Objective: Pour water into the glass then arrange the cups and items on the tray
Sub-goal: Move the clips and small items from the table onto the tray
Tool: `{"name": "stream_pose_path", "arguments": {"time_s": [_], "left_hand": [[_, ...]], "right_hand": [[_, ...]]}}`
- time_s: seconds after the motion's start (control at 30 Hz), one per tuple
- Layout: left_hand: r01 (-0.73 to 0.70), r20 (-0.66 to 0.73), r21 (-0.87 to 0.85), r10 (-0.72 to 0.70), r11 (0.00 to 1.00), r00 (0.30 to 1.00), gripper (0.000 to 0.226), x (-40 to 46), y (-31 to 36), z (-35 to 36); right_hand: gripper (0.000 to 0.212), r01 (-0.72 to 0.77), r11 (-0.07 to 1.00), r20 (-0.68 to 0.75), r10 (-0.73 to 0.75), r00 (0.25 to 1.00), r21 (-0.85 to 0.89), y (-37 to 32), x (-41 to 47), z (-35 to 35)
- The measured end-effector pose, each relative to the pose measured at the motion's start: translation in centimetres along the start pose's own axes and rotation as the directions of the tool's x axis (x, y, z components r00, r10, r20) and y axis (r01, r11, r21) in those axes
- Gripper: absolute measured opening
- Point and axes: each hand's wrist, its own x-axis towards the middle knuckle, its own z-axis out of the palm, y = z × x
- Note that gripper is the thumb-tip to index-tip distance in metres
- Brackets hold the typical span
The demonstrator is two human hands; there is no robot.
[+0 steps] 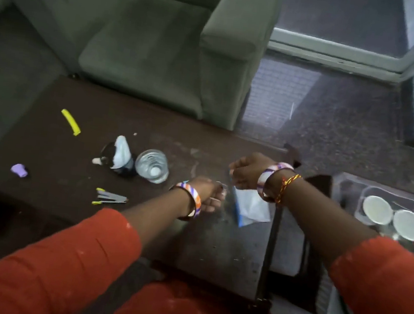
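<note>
Both hands are hovering over the dark table near its right edge. The right hand is pinching a clear bag; the left hand fingers are loosely curled, holding nothing I can make out. The glass is standing mid-table, cups on the tray right.

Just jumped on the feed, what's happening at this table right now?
A person in red sleeves reaches over a dark table. The right hand and left hand meet over a clear plastic bag with a blue edge; motion blur hides the exact grip. A clear glass stands upright left of the hands, untouched. Two white cups already sit in a clear tray on the right.
</note>
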Motion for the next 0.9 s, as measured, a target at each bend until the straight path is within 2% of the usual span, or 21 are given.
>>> {"name": "stream_pose_path", "arguments": {"time_s": [0.07,0.13,0.23,0.33,0.47,0.53,0.63,0.73,0.9], "left_hand": [[0.071,-0.015,-0.010,-0.072,0.997,0.997,0.027,0.1,-2.3,-3.8],[0.117,-0.048,-0.022,-0.118,0.993,0.992,0.028,0.2,-4.2,-7.4],[0.149,-0.112,-0.094,-0.159,0.984,0.981,0.024,-0.4,-6.1,-12.8],[0.141,-0.191,-0.253,-0.192,0.957,0.963,0.012,-1.3,-7.6,-17.7],[0.097,-0.268,-0.413,-0.223,0.906,0.937,0.025,-3.0,-10.1,-22.3],[0.063,-0.298,-0.487,-0.233,0.871,0.926,0.028,-4.2,-11.4,-23.7],[0.006,-0.346,-0.547,-0.233,0.837,0.909,0.028,-5.9,-13.2,-25.2],[-0.031,-0.380,-0.538,-0.209,0.843,0.901,0.026,-7.7,-14.6,-26.1],[-0.040,-0.424,-0.408,-0.150,0.912,0.893,0.024,-10.2,-16.2,-27.4]], "right_hand": [[0.022,-0.050,0.998,0.043,0.051,0.998,-0.025,-0.2,1.8,4.0],[0.008,-0.081,0.991,0.094,0.091,0.991,-0.105,-0.5,3.2,7.6],[0.023,-0.094,0.981,0.191,0.126,0.973,-0.169,-0.7,4.6,12.6],[0.015,-0.076,0.981,0.201,0.112,0.973,-0.176,-0.7,4.5,17.2],[0.004,0.055,0.953,0.212,0.010,0.977,-0.298,-2.3,4.7,20.8],[0.013,0.157,0.897,0.221,-0.069,0.973,-0.413,-3.8,4.9,21.8],[0.021,0.284,0.827,0.261,-0.173,0.950,-0.484,-5.9,4.3,23.3],[0.022,0.377,0.763,0.317,-0.236,0.919,-0.525,-6.9,2.9,25.1],[0.023,0.453,0.677,0.406,-0.241,0.882,-0.580,-7.1,0.5,27.9]]}}
